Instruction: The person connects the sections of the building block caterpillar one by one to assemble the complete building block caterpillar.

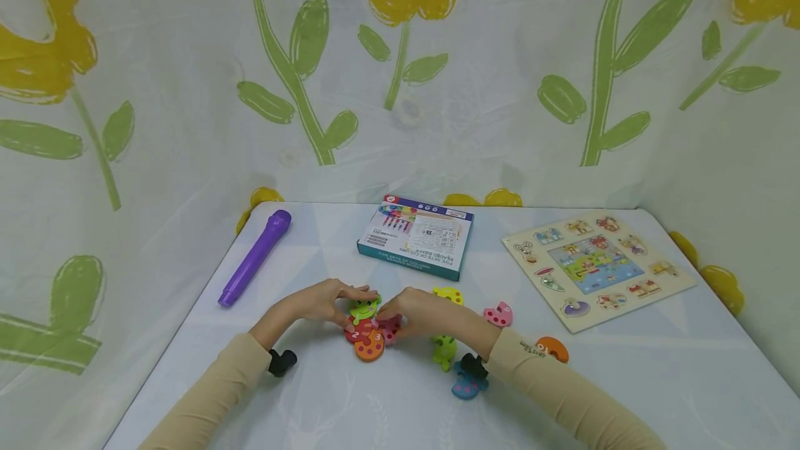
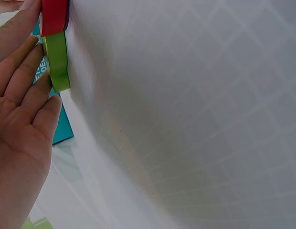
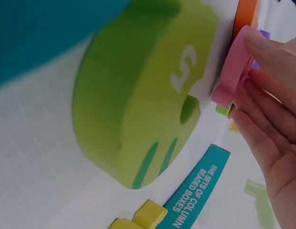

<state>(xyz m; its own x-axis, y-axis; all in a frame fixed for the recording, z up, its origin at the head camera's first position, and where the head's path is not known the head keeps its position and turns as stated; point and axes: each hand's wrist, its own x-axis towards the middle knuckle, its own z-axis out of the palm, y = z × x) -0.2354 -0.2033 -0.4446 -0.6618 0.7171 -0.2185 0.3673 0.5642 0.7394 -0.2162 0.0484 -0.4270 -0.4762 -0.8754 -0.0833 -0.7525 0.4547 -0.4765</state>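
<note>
A green puzzle piece with a smiling face lies joined to a red piece numbered 2, with an orange piece numbered 3 below. My left hand holds the green and red pieces from the left, forefinger by the face and thumb by the red edge. In the left wrist view its fingers lie along the green piece's side. My right hand pinches a pink piece at the orange piece's right side; its thumb is on top.
Loose pieces near my right forearm are yellow, light green, blue, pink and orange. Behind are a purple microphone-shaped toy, a flat box and a wooden picture board.
</note>
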